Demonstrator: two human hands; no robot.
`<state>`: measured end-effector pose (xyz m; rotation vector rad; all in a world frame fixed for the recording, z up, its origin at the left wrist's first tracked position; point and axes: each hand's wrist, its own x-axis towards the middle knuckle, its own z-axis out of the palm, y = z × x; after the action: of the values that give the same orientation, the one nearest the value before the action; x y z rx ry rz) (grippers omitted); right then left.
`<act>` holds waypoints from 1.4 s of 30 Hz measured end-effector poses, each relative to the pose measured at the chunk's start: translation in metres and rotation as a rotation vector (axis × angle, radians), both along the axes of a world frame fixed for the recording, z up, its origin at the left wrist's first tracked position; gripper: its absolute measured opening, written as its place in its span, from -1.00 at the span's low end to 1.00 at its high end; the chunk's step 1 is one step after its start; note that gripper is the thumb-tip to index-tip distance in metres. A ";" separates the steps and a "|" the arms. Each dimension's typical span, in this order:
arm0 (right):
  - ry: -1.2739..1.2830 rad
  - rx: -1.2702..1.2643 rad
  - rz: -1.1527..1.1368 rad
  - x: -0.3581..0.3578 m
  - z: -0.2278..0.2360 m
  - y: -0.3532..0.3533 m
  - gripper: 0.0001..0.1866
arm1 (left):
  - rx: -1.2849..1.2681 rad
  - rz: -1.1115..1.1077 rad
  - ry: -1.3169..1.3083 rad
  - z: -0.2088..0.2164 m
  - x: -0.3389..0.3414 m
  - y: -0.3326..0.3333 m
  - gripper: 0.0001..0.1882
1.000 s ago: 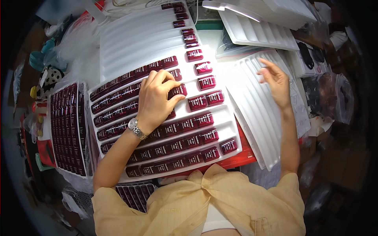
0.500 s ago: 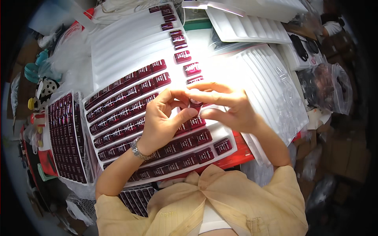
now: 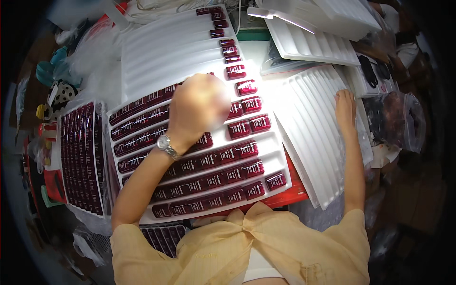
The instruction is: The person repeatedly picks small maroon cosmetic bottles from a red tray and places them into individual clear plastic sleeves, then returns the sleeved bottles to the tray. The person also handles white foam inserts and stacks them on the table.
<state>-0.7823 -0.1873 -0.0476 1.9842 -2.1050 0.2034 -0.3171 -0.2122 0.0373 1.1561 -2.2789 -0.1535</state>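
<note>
My left hand (image 3: pixel 197 107), with a silver watch on the wrist, hangs over the middle of a white ribbed tray (image 3: pixel 273 146). Its fingers are smeared by motion, so whatever they hold does not show. Rows of small glossy dark-red block-shaped pieces (image 3: pixel 216 179) with pale print fill much of that tray, and the hand covers some of them. Off to the right, my right hand (image 3: pixel 346 107) is closed, its fingers curled down by the far right side of an unfilled white ribbed tray (image 3: pixel 311 121). What the right fingers hold, if anything, is hidden.
Another white tray (image 3: pixel 166 52) lies behind, with a column of red pieces along its right side. A packed tray (image 3: pixel 80 159) stands at the left. A lamp (image 3: pixel 280 19) and stacked white trays (image 3: pixel 311 42) are at the back. Clear plastic bags (image 3: pixel 396 114) lie right.
My hands were together over the tray, around a small dark-red piece. They have parted: the right has swung to the right-hand tray, the left has moved slightly left and farther away.
</note>
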 end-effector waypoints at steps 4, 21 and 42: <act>-0.274 -0.294 0.072 0.008 0.006 -0.017 -0.88 | 0.088 -0.037 0.004 -0.006 0.020 -0.019 -0.67; -0.445 -0.166 0.197 0.152 0.084 -0.002 -0.58 | 0.107 -0.074 0.159 0.004 0.011 -0.010 -0.69; -1.145 -0.034 0.498 0.253 0.107 0.015 -0.79 | 0.361 -0.368 0.493 0.017 -0.025 0.011 -0.64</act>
<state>-0.5291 -0.1725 0.0589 2.6588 -1.9149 1.7991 -0.3421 -0.2011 0.0539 0.7340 -2.0296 -0.9180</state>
